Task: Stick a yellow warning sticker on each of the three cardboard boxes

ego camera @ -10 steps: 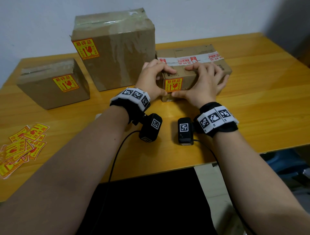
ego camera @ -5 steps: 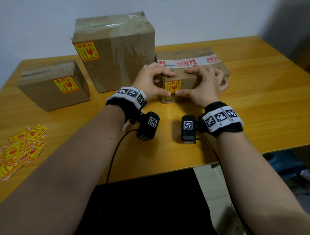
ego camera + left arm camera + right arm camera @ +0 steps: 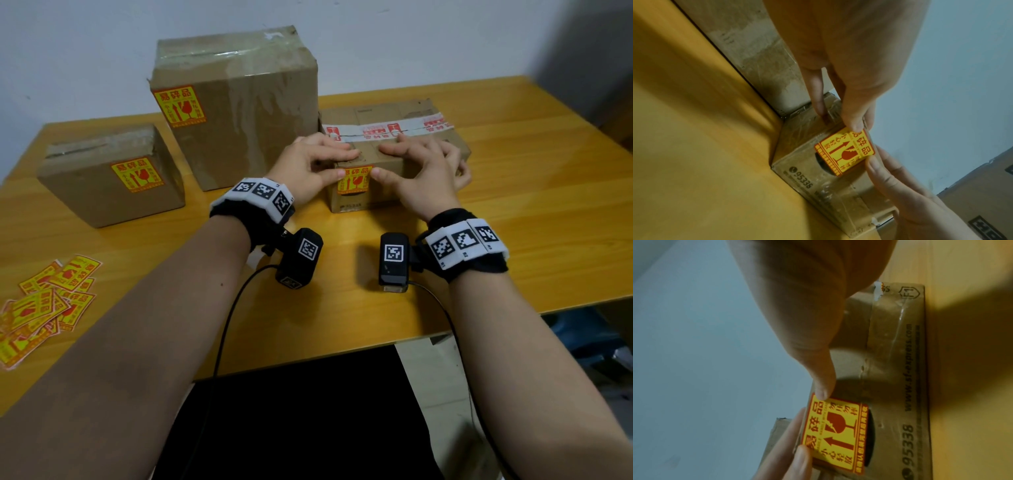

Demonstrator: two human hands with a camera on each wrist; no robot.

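Your left hand (image 3: 308, 164) and your right hand (image 3: 423, 171) both rest on the low taped box (image 3: 394, 137) near the far edge of the table (image 3: 513, 222), right of its middle. On each hand the fingers curl over the box's top front edge while the thumb tip presses the yellow warning sticker (image 3: 354, 181) stuck on its front face, one thumb at each upper corner, so both hands clasp the box. The tall box (image 3: 236, 102) stands just left of it, touching it, with its own sticker (image 3: 179, 107) on the front. The small box (image 3: 113, 174) sits apart towards the far left corner, also stickered (image 3: 137, 174). A loose pile of spare stickers (image 3: 41, 305) lies at the left edge.
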